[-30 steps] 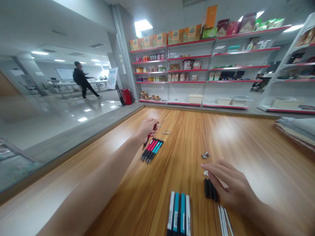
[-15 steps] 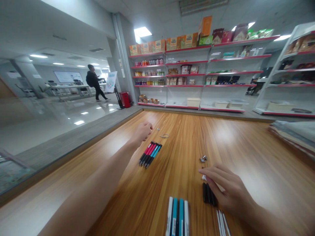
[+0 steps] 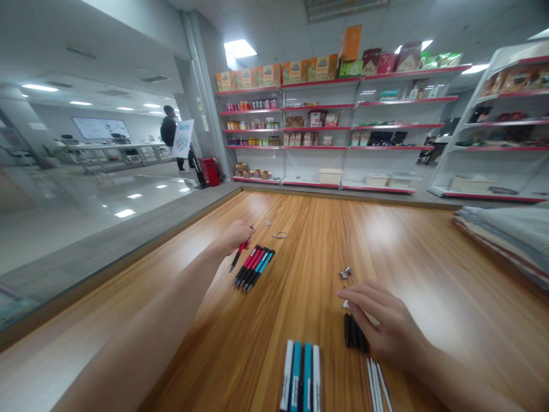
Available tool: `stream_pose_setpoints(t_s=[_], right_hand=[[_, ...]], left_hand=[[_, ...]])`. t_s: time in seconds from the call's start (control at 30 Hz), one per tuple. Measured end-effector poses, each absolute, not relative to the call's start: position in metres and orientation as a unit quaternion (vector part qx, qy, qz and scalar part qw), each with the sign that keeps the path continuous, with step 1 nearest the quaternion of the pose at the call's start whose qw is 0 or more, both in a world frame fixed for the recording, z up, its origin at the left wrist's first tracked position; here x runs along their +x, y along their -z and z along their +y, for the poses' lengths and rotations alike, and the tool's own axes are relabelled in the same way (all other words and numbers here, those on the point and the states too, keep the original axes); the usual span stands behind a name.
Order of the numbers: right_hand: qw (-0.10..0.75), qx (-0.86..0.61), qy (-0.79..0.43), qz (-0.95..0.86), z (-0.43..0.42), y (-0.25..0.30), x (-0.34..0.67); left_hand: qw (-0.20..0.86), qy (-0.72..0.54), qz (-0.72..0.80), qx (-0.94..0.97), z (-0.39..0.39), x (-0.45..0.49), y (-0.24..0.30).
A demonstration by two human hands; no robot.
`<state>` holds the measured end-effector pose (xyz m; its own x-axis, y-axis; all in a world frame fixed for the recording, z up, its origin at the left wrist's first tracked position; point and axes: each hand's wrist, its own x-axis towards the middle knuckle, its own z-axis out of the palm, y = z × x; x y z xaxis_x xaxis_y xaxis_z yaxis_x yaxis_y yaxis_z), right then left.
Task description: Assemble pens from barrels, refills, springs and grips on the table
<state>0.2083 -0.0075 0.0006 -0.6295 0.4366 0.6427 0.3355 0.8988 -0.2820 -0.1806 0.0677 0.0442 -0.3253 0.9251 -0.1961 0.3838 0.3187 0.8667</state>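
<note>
My left hand (image 3: 235, 236) is closed around a red pen (image 3: 237, 258) with a black grip, its tip pointing down toward the table. Just right of it lies a row of several red and blue pens (image 3: 266, 261), side by side. My right hand (image 3: 384, 323) hovers with fingers stretched and thumb apart, partly covering some black tubular grips (image 3: 352, 332). Tiny white pieces (image 3: 345, 304) lie under its fingertips. Silver cone-like pieces (image 3: 344, 273) sit beyond them. Nearer me are white and blue pen barrels (image 3: 295, 375) and thin white sticks (image 3: 374, 383).
A thin loop (image 3: 280, 234) and a small shiny piece (image 3: 269, 223) lie on the wooden table (image 3: 317, 240) past the pens. Folded cloth (image 3: 506, 234) is stacked at the right edge. Stocked shelves (image 3: 317, 146) stand behind, and a person (image 3: 168, 129) is at the far left.
A red pen now shows in my left hand, apart from the row. My right hand stays by the black grips. The view has shifted slightly, and the distant person has moved behind a sign.
</note>
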Motion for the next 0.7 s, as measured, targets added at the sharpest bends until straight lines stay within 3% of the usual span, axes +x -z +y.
stream_pose_setpoints(t_s=[0.7], right_hand=[[0.358,-0.213,-0.089,-0.904,-0.008,-0.002,0.209]], left_hand=[[0.21,-0.216,0.788,0.536,0.068,-0.198,-0.026]])
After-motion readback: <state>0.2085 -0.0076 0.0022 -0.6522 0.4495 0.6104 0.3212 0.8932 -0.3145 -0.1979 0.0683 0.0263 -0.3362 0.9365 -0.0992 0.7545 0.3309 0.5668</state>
